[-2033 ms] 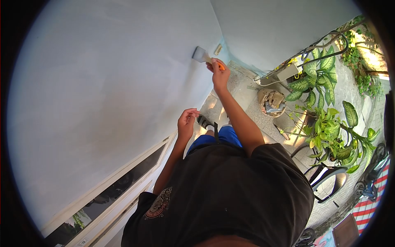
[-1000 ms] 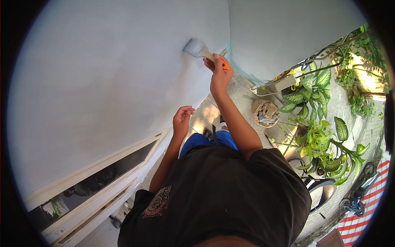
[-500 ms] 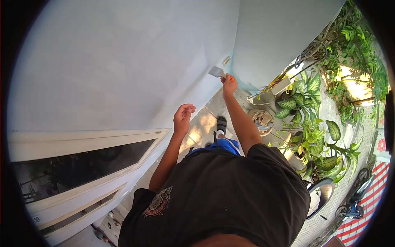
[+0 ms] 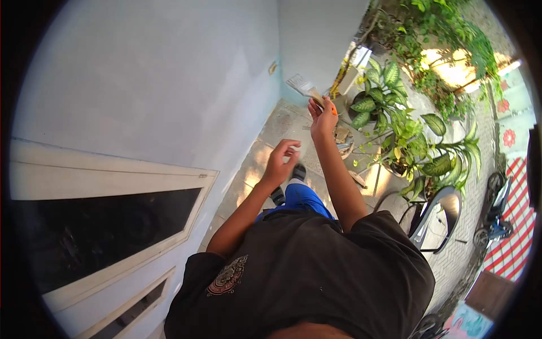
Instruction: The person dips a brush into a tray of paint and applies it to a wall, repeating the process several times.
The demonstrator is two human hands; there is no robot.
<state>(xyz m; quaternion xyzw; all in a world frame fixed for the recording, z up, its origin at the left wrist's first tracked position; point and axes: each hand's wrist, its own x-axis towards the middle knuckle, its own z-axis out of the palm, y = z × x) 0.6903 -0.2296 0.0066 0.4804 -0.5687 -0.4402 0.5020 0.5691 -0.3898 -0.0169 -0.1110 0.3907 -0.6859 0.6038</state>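
My right hand [image 4: 324,120] is closed round the handle of a paintbrush [image 4: 303,85], which has an orange end and pale, whitish bristles. The bristles point up and left, in front of the grey side wall [image 4: 316,39] and apart from it. My left hand [image 4: 282,162] hangs lower and to the left, its fingers loosely curled and apart, with nothing in it. To the left rises the pale blue-white wall [image 4: 152,85]. A small yellowish fitting [image 4: 272,68] sits near the corner where the two walls meet.
Potted leafy plants [image 4: 378,101] stand on the right, by a chair [image 4: 440,219] and a parked motorbike [image 4: 494,226]. A framed dark window [image 4: 113,231] is at the lower left. Paving tiles [image 4: 257,164] lie underfoot, and a bowl-like container [image 4: 343,141] is beyond my right forearm.
The view has shifted, with the walls and plants now further left. The brush has moved away from the wall corner. My left hand has moved right, closer to my right arm.
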